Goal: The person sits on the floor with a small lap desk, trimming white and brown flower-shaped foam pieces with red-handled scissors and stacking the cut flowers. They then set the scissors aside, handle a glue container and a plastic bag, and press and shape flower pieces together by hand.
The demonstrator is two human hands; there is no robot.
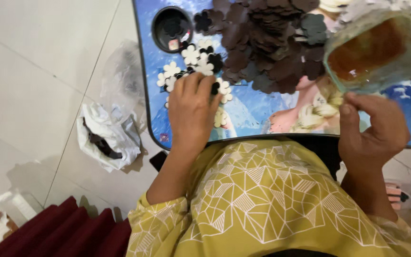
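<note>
My left hand [192,110] rests palm down on the blue picture-printed lap table [258,107], its fingers on a scatter of small white and black flower-shaped cutouts [191,66]. A large heap of dark brown flower cutouts [262,43] lies beyond it. My right hand [374,131] hangs at the table's right edge, fingers curled, just below a pale green plastic container [376,50] with amber liquid inside. Whether the hand touches the container is unclear.
A round cup holder [171,28] with a few small pieces sits at the table's left corner. Crumpled white and clear plastic bags [108,133] lie on the tiled floor to the left. Dark red fabric [67,231] sits at the lower left. My yellow patterned garment fills the foreground.
</note>
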